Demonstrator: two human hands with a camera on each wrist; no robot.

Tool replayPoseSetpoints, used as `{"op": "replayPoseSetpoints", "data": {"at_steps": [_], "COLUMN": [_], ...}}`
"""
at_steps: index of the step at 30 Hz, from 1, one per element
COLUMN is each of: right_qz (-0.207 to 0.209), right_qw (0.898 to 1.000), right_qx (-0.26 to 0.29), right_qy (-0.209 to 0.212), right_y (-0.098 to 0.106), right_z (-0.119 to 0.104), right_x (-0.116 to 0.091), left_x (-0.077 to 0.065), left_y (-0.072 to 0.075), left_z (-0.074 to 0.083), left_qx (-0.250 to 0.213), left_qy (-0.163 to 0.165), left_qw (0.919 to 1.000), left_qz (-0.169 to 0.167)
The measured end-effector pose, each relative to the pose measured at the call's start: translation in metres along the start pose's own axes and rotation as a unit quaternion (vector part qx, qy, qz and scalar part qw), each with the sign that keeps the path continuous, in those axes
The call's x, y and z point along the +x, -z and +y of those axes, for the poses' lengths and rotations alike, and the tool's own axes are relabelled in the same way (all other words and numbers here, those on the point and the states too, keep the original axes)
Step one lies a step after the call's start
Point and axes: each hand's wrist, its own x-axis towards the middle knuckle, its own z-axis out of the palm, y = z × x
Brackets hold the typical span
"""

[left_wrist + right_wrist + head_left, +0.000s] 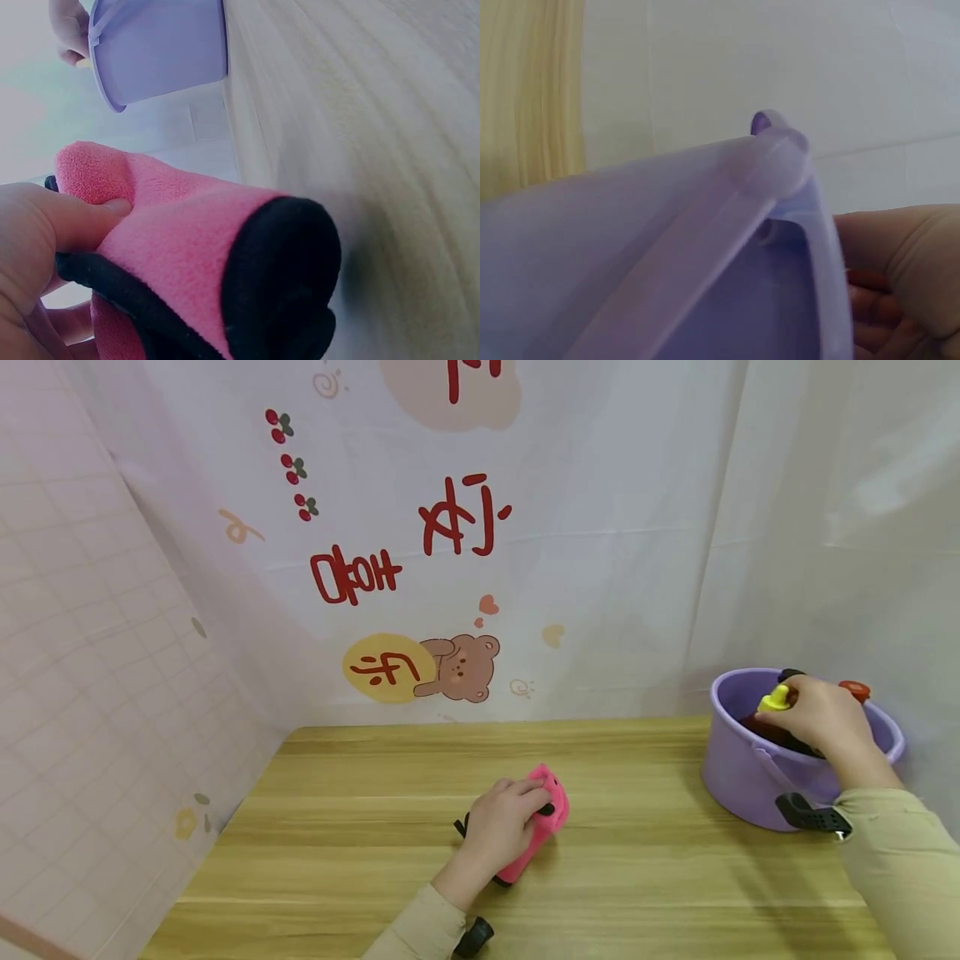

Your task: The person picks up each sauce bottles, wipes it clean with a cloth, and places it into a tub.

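My left hand (pixel 498 827) grips a folded pink plush cloth (pixel 517 864) with black edging, low over the middle of the table. In the left wrist view, the thumb presses on the soft pink fabric (pixel 180 225), and a thick black border rounds off its near end. At the right, my right hand (pixel 828 714) reaches over the opening of a purple bucket (pixel 738 777). Its fingers pinch a small yellow object (pixel 775 699), whose kind I cannot tell. In the right wrist view the bucket (pixel 592 255) hides most of the fingers.
Inside the bucket lie dark red and black things, partly hidden by the hand. An orange-red round piece (pixel 855 691) shows at the bucket's far rim. The wooden table (pixel 360 827) meets a white printed curtain (pixel 615 568) at the back and left.
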Motion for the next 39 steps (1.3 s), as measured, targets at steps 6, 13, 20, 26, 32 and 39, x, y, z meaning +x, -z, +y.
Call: {"op": "replayPoseSetpoints", "data": {"at_steps": [6, 13, 20, 26, 32, 39], "right_qz": [-0.033, -0.043, 0.004, 0.034, 0.068, 0.113], "right_qw": [0.999, 0.999, 1.000, 0.998, 0.992, 0.975], "right_qx": [0.003, -0.003, 0.001, 0.018, 0.032, 0.033], "right_qy": [-0.006, -0.002, 0.025, 0.058, 0.104, 0.189], "right_y": [0.005, 0.009, 0.013, 0.009, -0.002, -0.024], "right_z": [0.003, -0.003, -0.026, -0.047, -0.067, -0.088], "right_x": [0.000, -0.003, -0.011, -0.019, -0.030, -0.038], "left_x": [0.002, 0.003, -0.001, -0.004, -0.009, -0.016], "left_y": [0.002, 0.011, 0.023, 0.035, 0.044, 0.049], "left_z": [-0.003, -0.014, -0.040, -0.063, -0.083, -0.097], "left_qx": [0.001, 0.013, 0.019, 0.025, 0.036, 0.046], "left_qy": [0.000, -0.009, 0.005, 0.016, 0.039, 0.074], "left_qw": [1.0000, 0.9999, 0.9994, 0.9988, 0.9968, 0.9922], "left_qz": [-0.008, -0.004, -0.029, -0.040, -0.060, -0.090]}}
